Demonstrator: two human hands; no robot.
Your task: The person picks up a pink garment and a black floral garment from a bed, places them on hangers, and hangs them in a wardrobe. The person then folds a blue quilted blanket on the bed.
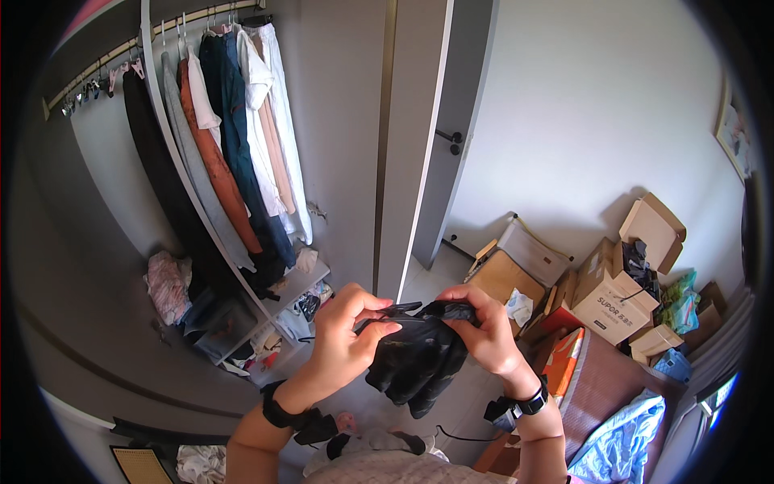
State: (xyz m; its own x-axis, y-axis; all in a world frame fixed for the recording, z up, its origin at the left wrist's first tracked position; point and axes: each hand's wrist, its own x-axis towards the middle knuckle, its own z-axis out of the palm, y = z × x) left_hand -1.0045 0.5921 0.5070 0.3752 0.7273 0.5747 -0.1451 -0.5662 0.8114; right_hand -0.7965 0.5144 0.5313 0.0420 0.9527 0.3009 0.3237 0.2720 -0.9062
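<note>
A black garment (417,369) hangs in folds between my two hands, in front of my body. My left hand (347,336) pinches a thin black piece (402,310) at the garment's upper left edge; whether it is a clip or part of the cloth I cannot tell. On the other side, my right hand (484,327) grips the bunched top edge between thumb and fingers. The lower folds dangle free above the floor. Black bands with small devices are strapped around both wrists.
An open wardrobe at left holds hanging clothes (205,139) on a rail (205,15), with folded items on low shelves (296,290). Beside it stands a grey door (447,181). At right are a folding chair (514,272), cardboard boxes (604,302) and a bed (617,387) with blue fabric (623,441).
</note>
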